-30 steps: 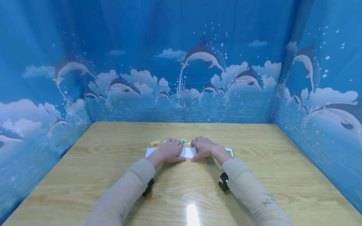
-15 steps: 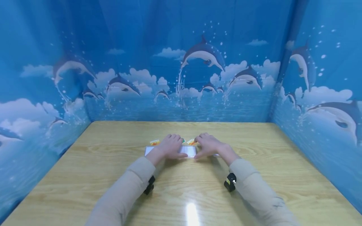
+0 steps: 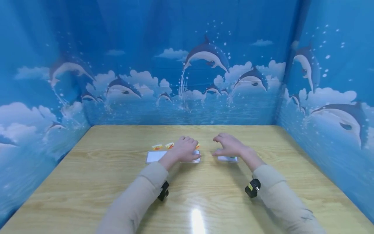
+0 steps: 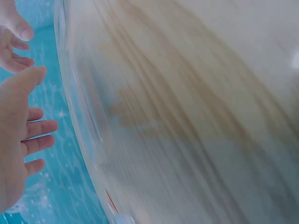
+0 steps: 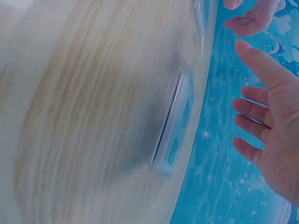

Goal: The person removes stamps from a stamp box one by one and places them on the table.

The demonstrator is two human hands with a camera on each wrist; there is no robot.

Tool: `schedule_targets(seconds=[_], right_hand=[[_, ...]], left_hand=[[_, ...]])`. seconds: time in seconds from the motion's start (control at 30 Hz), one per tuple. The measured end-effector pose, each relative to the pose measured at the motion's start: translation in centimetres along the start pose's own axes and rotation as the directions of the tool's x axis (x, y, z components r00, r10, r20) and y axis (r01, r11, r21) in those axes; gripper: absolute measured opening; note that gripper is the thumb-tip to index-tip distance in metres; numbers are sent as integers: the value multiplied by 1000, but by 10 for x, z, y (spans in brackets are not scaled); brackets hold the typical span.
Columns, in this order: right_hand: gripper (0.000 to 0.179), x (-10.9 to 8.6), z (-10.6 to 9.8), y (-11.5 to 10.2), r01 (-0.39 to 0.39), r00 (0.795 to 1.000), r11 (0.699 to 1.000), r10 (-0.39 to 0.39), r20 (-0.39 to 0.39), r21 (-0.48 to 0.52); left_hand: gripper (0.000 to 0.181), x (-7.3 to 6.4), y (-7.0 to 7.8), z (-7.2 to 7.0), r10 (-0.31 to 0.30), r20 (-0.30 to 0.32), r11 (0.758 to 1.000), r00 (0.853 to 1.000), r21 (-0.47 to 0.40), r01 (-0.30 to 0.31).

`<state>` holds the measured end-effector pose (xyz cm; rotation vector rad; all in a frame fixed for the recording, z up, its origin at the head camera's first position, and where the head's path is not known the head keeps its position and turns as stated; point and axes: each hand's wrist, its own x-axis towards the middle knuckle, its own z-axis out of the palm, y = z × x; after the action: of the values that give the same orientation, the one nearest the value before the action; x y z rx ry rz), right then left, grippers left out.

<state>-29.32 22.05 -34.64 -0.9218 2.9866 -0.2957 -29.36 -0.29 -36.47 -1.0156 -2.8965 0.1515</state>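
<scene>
My left hand [image 3: 184, 149] is over the right end of a long, flat white case [image 3: 154, 156] on the table and hides its middle. Its fingers are loosely bent and grip nothing; in the left wrist view the palm and fingers [image 4: 41, 128] show bare. To the right, my right hand [image 3: 230, 145] is raised over a shorter flat case [image 3: 228, 159], white with green marks, thumb and fingers spread apart. In the right wrist view that clear-edged case [image 5: 174, 126] lies on the table, apart from the bare right hand [image 5: 275, 126].
Small orange-and-yellow pieces lie behind the long case: one at the left [image 3: 157, 147], another beside it [image 3: 169, 145], and one partly hidden by the left hand [image 3: 197, 146]. A dolphin-print curtain [image 3: 187, 110] closes off the back and sides of the wooden table [image 3: 117, 195].
My right hand has moved right, off the long case to over the shorter one, widening the gap between the hands. The left hand has shifted slightly right, uncovering a second orange-and-yellow piece.
</scene>
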Motion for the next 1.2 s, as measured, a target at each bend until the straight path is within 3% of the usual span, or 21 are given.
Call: schedule_targets(seconds=[0.2, 0.67, 0.93, 1.2], right_hand=[[68, -12, -2, 11, -28, 999, 999, 29, 24, -21], [79, -29, 6, 35, -56, 993, 994, 65, 96, -98], [79, -34, 11, 42, -87, 988, 990, 100, 121, -108], [72, -36, 14, 44, -56, 990, 991, 71, 125, -121]], left_hand=[[66, 12, 14, -2, 28, 9, 999, 1000, -17, -28], [77, 38, 42, -5, 28, 67, 999, 997, -17, -27], [76, 47, 54, 2, 44, 73, 999, 996, 0, -44], [75, 51, 60, 4, 84, 72, 996, 994, -33, -82]])
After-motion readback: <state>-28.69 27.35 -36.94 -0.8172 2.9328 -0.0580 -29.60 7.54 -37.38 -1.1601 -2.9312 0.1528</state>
